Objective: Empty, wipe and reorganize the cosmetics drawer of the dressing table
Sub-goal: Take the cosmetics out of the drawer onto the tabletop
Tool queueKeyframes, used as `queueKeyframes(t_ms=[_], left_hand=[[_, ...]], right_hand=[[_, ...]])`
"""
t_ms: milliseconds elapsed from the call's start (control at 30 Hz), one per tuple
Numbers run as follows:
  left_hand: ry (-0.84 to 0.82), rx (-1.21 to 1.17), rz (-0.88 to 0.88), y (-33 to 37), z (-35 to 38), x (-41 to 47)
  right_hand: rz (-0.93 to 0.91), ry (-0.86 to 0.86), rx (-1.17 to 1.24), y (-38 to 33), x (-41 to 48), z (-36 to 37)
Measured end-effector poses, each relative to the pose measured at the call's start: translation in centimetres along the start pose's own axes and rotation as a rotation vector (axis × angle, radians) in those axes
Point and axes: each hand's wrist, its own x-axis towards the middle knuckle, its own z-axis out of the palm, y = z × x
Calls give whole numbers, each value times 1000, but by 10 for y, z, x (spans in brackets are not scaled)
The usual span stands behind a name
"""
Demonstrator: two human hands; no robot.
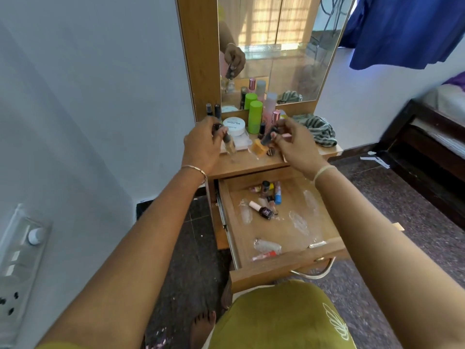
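Observation:
The wooden drawer of the dressing table is pulled out below my arms. Several small cosmetics lie in it: nail polish bottles, a blue tube, a red-tipped tube and clear plastic wrappers. My left hand holds a glass foundation bottle with a dark cap over the tabletop. My right hand grips a dark small bottle above the tabletop. On the top stand a white jar, a green bottle, a pink bottle and an orange sponge.
A striped cloth lies at the right end of the tabletop, below the mirror. A white wall with a switchboard is on the left. A dark bed frame stands at right, with blue fabric hanging above.

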Motion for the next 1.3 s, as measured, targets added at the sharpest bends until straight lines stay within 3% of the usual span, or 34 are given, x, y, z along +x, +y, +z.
queueKeyframes(t_ms=[233,433,933,1133,1300], left_hand=[[-196,169,37,-2,5,57],[-179,224,86,-4,23,72],[-164,173,100,1,24,69],[-55,150,143,13,13,38],[-254,68,148,15,24,-29]], right_hand=[[-151,-50,-390,-25,67,24],[-90,-115,-532,-29,81,41],[-95,-133,-534,-29,83,41],[-195,7,-458,-26,48,21],[-84,45,-404,-1,-20,16]])
